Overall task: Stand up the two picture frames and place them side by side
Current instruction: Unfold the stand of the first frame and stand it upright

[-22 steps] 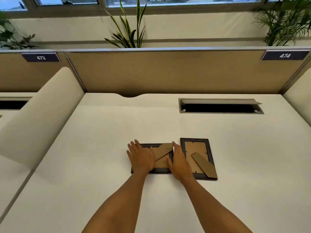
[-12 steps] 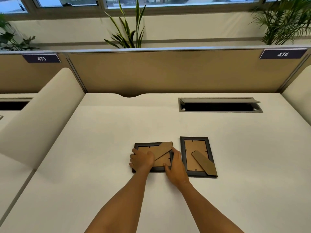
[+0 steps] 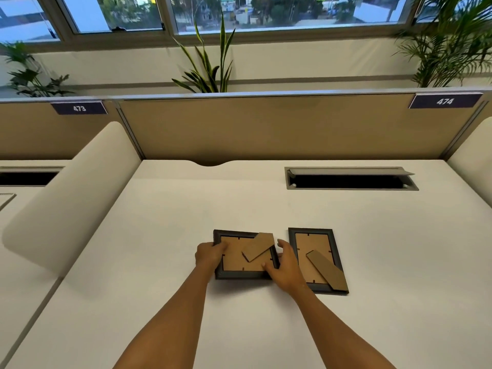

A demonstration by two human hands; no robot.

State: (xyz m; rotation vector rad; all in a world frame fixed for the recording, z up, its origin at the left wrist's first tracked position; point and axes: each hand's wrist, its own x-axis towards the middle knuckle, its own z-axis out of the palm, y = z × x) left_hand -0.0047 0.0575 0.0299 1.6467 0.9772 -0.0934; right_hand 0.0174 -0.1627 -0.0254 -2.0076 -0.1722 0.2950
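At lower centre, the left hand (image 3: 210,255) grips the left edge of the left picture frame (image 3: 243,255) while the right hand (image 3: 286,267) grips its right edge. It lies back-up on the white desk (image 3: 165,262). Just right, the second picture frame (image 3: 316,258) lies flat, untouched. Further up, a cable slot (image 3: 351,179) sits before the partition (image 3: 266,126).

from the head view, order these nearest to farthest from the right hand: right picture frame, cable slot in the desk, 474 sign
From the right hand:
1. Right picture frame, lying flat just beside it, to its right.
2. Cable slot, farther back on the desk, to the right.
3. 474 sign, up on the partition, far right.
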